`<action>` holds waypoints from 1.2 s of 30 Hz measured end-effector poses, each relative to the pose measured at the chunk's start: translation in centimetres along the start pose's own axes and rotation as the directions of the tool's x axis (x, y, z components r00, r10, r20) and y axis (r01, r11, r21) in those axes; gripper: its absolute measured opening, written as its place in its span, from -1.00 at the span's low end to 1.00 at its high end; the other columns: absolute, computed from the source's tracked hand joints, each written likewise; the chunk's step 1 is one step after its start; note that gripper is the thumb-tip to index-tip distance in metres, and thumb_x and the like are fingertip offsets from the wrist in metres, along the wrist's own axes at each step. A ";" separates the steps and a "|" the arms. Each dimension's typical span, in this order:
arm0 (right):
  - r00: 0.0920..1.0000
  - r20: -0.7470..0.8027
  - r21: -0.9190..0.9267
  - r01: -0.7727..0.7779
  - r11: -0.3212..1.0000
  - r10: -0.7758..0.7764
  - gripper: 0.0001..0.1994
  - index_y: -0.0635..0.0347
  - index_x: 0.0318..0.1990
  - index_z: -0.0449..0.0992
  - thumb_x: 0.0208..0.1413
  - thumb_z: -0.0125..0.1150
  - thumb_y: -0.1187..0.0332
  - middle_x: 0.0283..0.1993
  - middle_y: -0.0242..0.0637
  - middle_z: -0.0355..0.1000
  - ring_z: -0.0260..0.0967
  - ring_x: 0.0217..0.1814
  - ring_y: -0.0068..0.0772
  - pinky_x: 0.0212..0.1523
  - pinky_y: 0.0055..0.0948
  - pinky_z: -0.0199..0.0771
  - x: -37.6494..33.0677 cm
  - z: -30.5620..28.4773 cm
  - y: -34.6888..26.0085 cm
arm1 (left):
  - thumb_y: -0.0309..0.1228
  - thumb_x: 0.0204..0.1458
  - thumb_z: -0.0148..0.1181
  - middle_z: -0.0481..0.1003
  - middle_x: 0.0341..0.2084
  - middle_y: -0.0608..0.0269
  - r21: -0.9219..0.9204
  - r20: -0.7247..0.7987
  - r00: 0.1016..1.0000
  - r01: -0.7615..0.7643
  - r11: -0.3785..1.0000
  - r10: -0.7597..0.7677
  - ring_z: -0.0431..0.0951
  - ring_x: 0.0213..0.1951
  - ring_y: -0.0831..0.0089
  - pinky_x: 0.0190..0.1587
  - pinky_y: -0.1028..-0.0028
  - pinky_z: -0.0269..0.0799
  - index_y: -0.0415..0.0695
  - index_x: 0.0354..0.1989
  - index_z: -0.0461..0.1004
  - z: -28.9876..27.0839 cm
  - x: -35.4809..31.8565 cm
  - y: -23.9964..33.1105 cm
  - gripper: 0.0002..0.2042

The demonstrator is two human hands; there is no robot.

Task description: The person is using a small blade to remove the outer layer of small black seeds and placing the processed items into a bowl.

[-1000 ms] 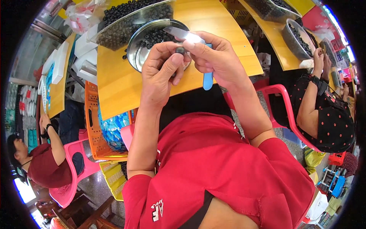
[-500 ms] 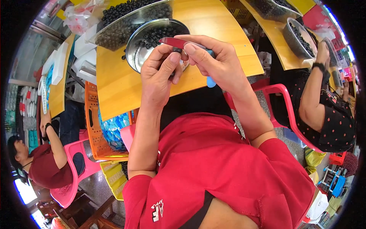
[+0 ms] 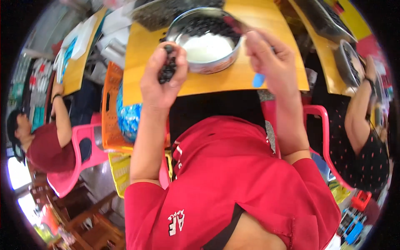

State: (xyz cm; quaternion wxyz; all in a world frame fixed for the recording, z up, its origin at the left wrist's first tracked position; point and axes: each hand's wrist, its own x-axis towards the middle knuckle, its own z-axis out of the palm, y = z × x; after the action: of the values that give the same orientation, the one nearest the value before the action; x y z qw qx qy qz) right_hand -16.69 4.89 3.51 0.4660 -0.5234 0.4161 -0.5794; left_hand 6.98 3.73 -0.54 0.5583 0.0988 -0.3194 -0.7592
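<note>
My left hand (image 3: pixel 155 89) is turned palm up, its fingers curled round several small, glossy black round parts (image 3: pixel 167 71). It is just left of a round metal bowl (image 3: pixel 214 66). More black parts lie heaped along the bowl's far side, and its near bottom shows bare and bright. Right of the bowl, my right hand (image 3: pixel 273 60) grips a knife by its blue handle (image 3: pixel 258 80). The reddish blade is blurred and points left over the bowl's rim. What the black parts are I cannot tell.
A clear bin of black parts (image 3: pixel 156 16) stands behind the bowl on the yellow table (image 3: pixel 141 79). An orange crate (image 3: pixel 110 104) holding blue packets is beside the table. People sit on pink chairs to left and right; the right one reaches toward another bowl (image 3: pixel 348 62).
My hands have moved apart: the left has turned palm up, showing black parts, and the right has gone rightward with the knife. The view has shifted, and the bowl appears farther right.
</note>
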 end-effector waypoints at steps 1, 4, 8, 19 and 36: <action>1.000 -0.005 -0.019 0.014 1.000 -0.014 -0.77 0.34 -0.07 0.51 0.21 0.12 0.38 -0.48 -0.46 0.35 0.10 -0.63 -0.81 -0.65 -0.76 -0.01 0.2 -0.5 0.0 | -0.24 0.15 -0.03 0.35 -0.38 0.15 -0.039 -0.006 1.000 0.012 0.999 -0.012 0.20 -0.63 0.54 -0.59 0.62 0.11 -0.22 -0.14 0.39 -0.9 -1.3 1.3 -0.71; 0.999 -0.036 0.083 0.016 0.996 -0.013 -0.81 0.29 -0.21 0.55 0.18 0.16 0.34 -0.56 -0.53 0.32 0.04 -0.66 -0.84 -0.68 -0.74 -0.06 0.7 -1.0 -0.2 | -0.17 0.12 -0.02 0.32 -0.38 0.16 0.112 -0.120 0.993 -0.011 0.994 0.024 0.19 -0.62 0.52 -0.59 0.61 0.11 -0.21 -0.19 0.38 -4.9 -7.3 5.9 -0.68; 0.996 0.063 0.167 0.044 0.985 -0.055 -0.79 0.37 -0.10 0.51 0.21 0.12 0.40 -0.45 -0.43 0.35 0.04 -0.64 -0.83 -0.67 -0.75 -0.06 0.9 -0.5 0.1 | -0.14 0.11 -0.02 0.36 -0.42 0.15 0.344 -0.434 0.892 0.035 0.938 0.126 0.24 -0.63 0.52 -0.64 0.60 0.11 -0.22 -0.32 0.38 -10.2 -18.9 10.6 -0.67; 0.996 0.088 0.125 -0.041 0.991 0.030 -0.78 0.38 -0.11 0.50 0.21 0.12 0.38 -0.47 -0.45 0.33 0.03 -0.63 -0.84 -0.66 -0.75 -0.06 0.4 0.2 0.6 | 0.00 0.14 0.00 0.52 -0.22 0.21 0.340 -0.932 0.318 0.611 0.715 0.172 0.50 -0.18 0.38 -0.14 0.46 0.38 -0.22 0.00 0.42 -20.7 -43.7 5.4 -0.50; 0.993 -0.008 0.063 0.118 0.991 -0.118 -0.81 0.34 -0.16 0.51 0.23 0.09 0.37 -0.48 -0.44 0.33 0.02 -0.63 -0.82 -0.65 -0.74 -0.04 4.1 -1.8 0.1 | -0.61 0.04 0.08 0.50 -0.37 -0.04 0.910 0.332 0.943 -0.328 -0.253 -0.031 0.52 -0.28 0.03 -0.22 0.33 0.43 -0.28 -0.25 0.49 1.7 3.5 3.6 -0.88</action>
State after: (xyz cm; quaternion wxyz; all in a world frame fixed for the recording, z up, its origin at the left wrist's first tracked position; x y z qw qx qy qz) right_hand -18.52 0.82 4.08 0.4465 -0.5308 0.3667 -0.6200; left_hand 7.68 0.53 3.65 0.3153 0.3691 -0.8616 -0.1482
